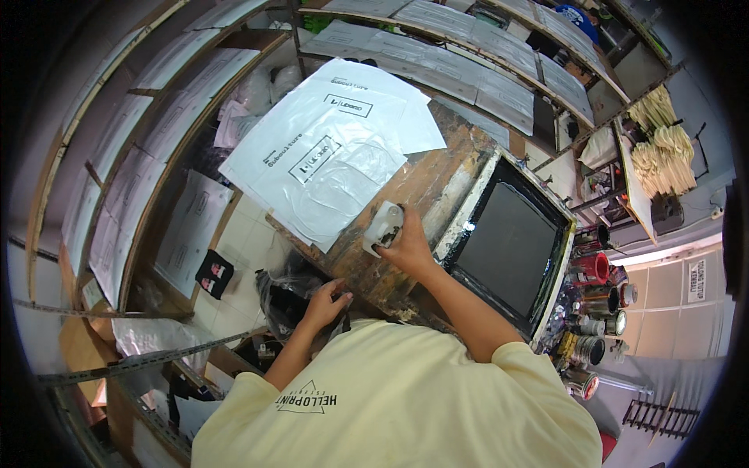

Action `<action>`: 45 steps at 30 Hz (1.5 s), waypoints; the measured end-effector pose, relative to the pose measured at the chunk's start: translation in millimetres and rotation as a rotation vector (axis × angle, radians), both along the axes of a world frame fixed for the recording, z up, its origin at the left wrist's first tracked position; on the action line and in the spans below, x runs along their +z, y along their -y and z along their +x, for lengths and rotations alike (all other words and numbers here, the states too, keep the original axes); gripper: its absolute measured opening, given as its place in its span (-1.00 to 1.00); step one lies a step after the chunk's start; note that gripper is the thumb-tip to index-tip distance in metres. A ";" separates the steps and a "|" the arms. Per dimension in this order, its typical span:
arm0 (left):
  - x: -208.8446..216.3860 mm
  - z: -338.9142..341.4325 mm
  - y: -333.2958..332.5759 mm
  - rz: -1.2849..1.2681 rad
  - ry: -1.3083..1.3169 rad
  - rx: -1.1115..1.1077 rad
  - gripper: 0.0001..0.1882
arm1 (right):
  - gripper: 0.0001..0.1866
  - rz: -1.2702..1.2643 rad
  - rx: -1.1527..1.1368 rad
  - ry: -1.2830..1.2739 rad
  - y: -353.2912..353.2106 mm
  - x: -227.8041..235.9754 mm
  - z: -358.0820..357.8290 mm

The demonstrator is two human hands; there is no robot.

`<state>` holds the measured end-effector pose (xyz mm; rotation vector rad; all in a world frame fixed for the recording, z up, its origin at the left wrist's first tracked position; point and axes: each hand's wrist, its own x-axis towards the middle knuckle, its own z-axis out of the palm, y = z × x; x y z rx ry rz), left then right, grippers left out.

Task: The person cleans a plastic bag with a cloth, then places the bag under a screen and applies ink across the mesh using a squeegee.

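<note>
My right hand (407,248) is closed round a small translucent white plastic container (384,226) with dark smudges on it. It holds the container above a worn, stained wooden board (437,175). Printed white plastic bags (335,148) lie overlapping on the board's far left part, their black lettering facing up. Close to my body, at the board's near edge, my left hand (324,304) has loosely bent fingers with a gap at the thumb; nothing shows in it. To the right of my right hand lies a printing screen (511,248) with dark mesh in a smeared frame.
Paint cans (591,267) crowd the right side beyond the screen. Racks with printed white sheets (437,62) line the far side and the left (129,203). A clear plastic bag with black contents (289,304) sits below the board, near a black printed item (213,274).
</note>
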<state>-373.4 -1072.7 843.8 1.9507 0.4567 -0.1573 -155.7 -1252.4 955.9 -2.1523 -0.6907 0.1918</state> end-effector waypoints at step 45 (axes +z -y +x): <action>-6.3 71.7 -70.1 0.795 0.116 0.021 -0.83 | -0.72 -0.418 -0.212 -0.026 -69.0 -154.2 260.5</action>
